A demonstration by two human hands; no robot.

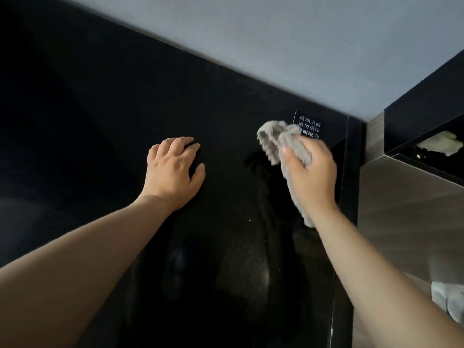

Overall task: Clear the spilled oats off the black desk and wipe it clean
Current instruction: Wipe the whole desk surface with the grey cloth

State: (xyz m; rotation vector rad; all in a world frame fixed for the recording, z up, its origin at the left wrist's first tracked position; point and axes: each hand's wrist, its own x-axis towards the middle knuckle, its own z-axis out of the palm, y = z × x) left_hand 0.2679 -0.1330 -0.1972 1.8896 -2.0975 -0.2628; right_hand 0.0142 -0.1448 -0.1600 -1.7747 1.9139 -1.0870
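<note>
**Q:** so what's actually in shot, count-wise?

**A:** two hands, one cloth, one desk. left hand (173, 169) sits palm-down mid-frame on the black desk (100, 109), fingers loosely bent, gripping nothing. right hand (311, 172), right of centre, is clenched round a grey cloth (276, 139): bunched end sticks up past the thumb, tail hangs under the wrist

**Q:** any oats?

**A:** one pale speck (249, 220) below centre, can't tell if it's oat. the cloth hides part of a white-lettered sticker (311, 125) near the desk corner. steel unit (401, 209) at the right edge, one crumpled tissue (442, 145) upper right
</note>
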